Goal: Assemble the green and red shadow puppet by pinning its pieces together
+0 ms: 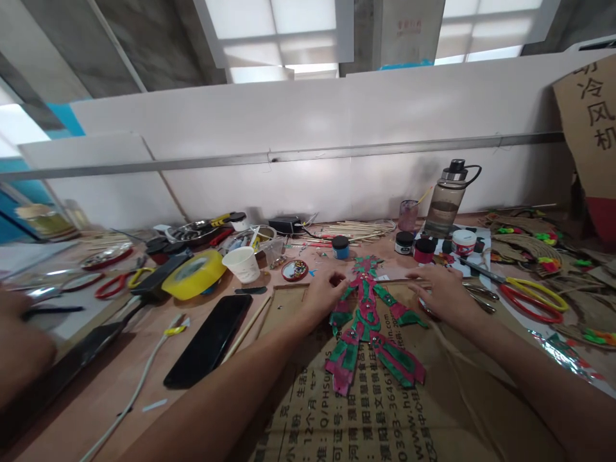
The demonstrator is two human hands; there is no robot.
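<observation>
A jointed cardboard figure (368,308), painted pink and green and fixed with small metal fasteners at its joints, lies with arms and legs spread on a flattened brown carton (308,385). My left hand (327,292) is at the figure's upper left, its bent fingers closed at the edge of the arm; the fingertips are partly hidden. On the other side, my right hand (440,289) hovers low over the carton's top edge with its fingers stretched and apart, just off the figure's right arm. It holds nothing that I can see.
Left of the carton are a black phone (206,340), yellow tape (195,274) and a paper cup (243,264). Paint jars (340,248), scissors (529,298) and a water bottle (445,202) stand or lie beyond and right. Another person's blurred hand (22,333) is far left.
</observation>
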